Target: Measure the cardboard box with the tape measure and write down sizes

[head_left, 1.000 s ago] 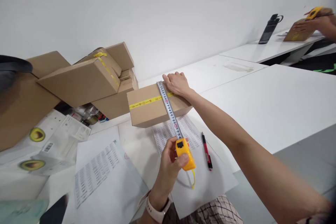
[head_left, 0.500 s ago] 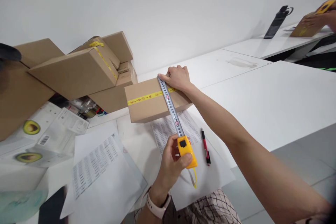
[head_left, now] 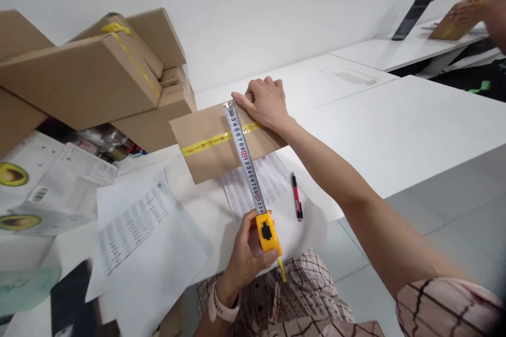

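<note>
In my left hand (head_left: 247, 253) is a yellow tape measure (head_left: 269, 234), with a strap hanging from its lower end. Its metal blade (head_left: 245, 160) runs out across the top of a brown cardboard box (head_left: 209, 126) sealed with yellow printed tape. The blade's hook end lies at the box's far edge. My right hand (head_left: 268, 102) grips the box at its far right edge, fingers curled over it and thumb beside the blade's end. A printed sheet (head_left: 272, 179) lies partly under the box, with a red and black pen (head_left: 297, 197) on its right.
Cardboard boxes (head_left: 83, 81) are stacked at the left, above white cartons (head_left: 51, 184) with avocado pictures. More papers (head_left: 146, 253) lie left of my left hand. At the far right stand a dark bottle (head_left: 415, 13) and another person's hand (head_left: 470, 10) on a small box (head_left: 450, 26).
The blade's hook end, under my right thumb before, now shows free beside it. The box looks more tilted. My view has shifted, moving most things left in the picture.
</note>
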Action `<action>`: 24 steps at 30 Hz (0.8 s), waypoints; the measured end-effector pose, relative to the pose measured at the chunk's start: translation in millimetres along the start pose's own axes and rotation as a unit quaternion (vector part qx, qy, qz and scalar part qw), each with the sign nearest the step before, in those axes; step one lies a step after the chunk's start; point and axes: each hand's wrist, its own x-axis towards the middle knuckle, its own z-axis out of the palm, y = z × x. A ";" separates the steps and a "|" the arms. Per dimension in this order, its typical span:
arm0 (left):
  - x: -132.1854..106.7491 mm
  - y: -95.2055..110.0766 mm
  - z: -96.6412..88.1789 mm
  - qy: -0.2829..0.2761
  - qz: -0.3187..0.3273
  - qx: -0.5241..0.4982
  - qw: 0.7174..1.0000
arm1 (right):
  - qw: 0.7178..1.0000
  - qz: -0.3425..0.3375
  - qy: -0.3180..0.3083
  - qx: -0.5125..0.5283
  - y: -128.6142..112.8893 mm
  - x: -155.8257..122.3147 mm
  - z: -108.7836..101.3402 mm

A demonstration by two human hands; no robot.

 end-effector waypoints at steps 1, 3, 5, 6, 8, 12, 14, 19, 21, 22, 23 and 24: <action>-3.3 -3.7 -1.6 -0.010 -0.007 0.006 1.000 | 1.000 -0.003 0.006 -0.004 -0.1 -13.1 -2.4; -6.1 -6.5 -4.5 -0.021 -0.010 0.032 0.999 | 1.000 0.001 0.008 -0.013 2.0 -44.4 -3.6; -5.4 -4.7 -6.6 -0.028 -0.007 0.054 0.998 | 1.000 0.009 -0.008 -0.019 6.9 -77.7 0.1; -4.4 -2.9 -7.3 -0.034 -0.008 0.058 0.998 | 1.000 0.007 -0.021 -0.017 10.0 -93.0 2.9; -3.0 1.3 -7.6 -0.042 -0.012 0.056 0.997 | 0.999 -0.015 -0.045 0.006 16.3 -116.5 6.1; -5.4 10.8 -2.7 -0.035 -0.009 0.104 0.994 | 0.990 0.030 -0.041 0.130 23.0 -128.2 -16.5; -9.1 16.1 1.7 -0.036 0.002 0.165 0.986 | 0.967 0.101 -0.019 0.234 23.8 -123.9 -42.9; -20.2 25.7 8.3 -0.065 0.060 0.256 0.962 | 0.883 0.087 0.079 0.455 25.8 -130.0 -100.9; -24.6 25.6 7.3 -0.079 0.063 0.266 0.959 | 0.865 0.097 0.086 0.485 26.0 -143.0 -106.3; -26.7 24.6 6.3 -0.076 0.061 0.270 0.958 | 0.856 0.106 0.081 0.500 25.3 -151.4 -104.7; -28.4 23.2 5.0 -0.065 0.061 0.273 0.958 | 0.847 0.112 0.073 0.515 23.9 -160.9 -100.6; -29.6 21.6 3.7 -0.046 0.063 0.276 0.958 | 0.840 0.115 0.055 0.528 21.7 -171.2 -94.6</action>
